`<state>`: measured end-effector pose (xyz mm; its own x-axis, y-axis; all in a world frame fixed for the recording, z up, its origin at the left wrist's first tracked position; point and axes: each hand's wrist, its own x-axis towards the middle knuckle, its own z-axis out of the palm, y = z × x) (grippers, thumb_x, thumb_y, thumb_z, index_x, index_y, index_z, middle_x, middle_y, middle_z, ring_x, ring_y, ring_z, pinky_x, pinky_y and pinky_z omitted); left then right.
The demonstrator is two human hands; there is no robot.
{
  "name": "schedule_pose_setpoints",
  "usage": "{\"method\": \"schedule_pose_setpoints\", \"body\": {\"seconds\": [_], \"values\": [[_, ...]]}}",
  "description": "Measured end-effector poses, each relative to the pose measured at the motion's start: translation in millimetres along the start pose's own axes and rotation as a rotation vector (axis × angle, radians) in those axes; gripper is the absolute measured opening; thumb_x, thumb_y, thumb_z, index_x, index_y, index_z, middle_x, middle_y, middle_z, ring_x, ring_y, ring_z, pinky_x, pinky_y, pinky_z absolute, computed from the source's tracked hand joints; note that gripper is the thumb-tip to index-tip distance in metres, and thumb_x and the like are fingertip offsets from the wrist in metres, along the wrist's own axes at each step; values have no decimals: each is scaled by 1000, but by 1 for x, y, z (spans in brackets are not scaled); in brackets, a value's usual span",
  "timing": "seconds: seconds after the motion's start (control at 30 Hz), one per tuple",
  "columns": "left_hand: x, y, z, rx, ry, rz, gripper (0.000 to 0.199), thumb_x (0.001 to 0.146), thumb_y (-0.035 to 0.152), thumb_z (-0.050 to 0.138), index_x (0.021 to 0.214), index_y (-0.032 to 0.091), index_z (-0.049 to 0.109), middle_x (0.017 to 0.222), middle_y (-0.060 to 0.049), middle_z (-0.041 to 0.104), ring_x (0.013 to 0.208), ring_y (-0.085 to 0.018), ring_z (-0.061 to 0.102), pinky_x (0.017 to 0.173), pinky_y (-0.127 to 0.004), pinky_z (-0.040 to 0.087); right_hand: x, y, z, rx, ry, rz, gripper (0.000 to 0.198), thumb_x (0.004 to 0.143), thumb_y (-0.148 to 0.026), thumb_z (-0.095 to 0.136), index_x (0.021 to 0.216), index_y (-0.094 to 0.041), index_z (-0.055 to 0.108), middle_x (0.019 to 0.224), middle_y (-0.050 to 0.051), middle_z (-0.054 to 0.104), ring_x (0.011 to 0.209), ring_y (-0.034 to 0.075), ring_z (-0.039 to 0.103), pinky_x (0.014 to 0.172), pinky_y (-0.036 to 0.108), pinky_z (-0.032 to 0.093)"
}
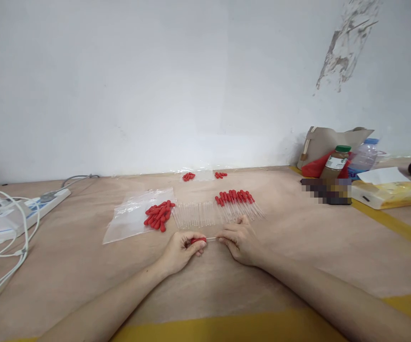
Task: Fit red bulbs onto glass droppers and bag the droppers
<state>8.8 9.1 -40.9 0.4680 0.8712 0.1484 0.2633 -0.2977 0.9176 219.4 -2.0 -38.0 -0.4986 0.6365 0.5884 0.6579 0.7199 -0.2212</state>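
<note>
My left hand (186, 247) pinches a red rubber dropper bulb (199, 240) between thumb and fingers. A thin clear dropper tube (211, 239) runs from the bulb's end to my right hand (239, 240), whose thumb and fingertips are closed on it. Whether the tube sits inside the bulb I cannot tell. Beyond my left hand lies a pile of loose red bulbs (158, 214) at the edge of a clear plastic bag (127, 216). A row of bare clear tubes (194, 213) lies in the middle. To its right is a row of tubes with red bulbs on them (236, 197).
By the wall lie more red bulbs (188, 176) in clear plastic. A white power strip (31, 216) with tangled cables is at the left. On the right stand a green-capped bottle (336, 163), a clear bottle (365, 154), a beige bag (328, 140) and a tissue pack (390, 192).
</note>
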Motion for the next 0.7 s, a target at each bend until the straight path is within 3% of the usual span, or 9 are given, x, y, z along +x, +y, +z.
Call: {"method": "schedule_pose_setpoints", "body": {"seconds": [0.5,0.6,0.7], "values": [[0,6,1,55,-99,41,23,79,33,55,85,13,65,63,0,59,54,-9,53,54,-20,45,3,-10,5,-22,-8,-10,20,82,-14,40,77,-18,59,67,-2,61,58,9,45,65,29,18],[3,7,-5,179,-73,100,24,78,34,55,87,14,66,68,-2,63,54,-11,55,54,-21,45,5,-9,2,-68,-21,-19,19,84,-16,40,78,-18,59,69,-1,61,60,9,45,65,29,19],[5,10,-11,345,-7,216,21,79,32,55,90,18,67,81,-4,65,68,-14,58,63,-23,46,6,-10,-2,-169,-28,-41,18,84,-20,42,77,-19,59,72,0,61,67,11,47,67,29,20]]}}
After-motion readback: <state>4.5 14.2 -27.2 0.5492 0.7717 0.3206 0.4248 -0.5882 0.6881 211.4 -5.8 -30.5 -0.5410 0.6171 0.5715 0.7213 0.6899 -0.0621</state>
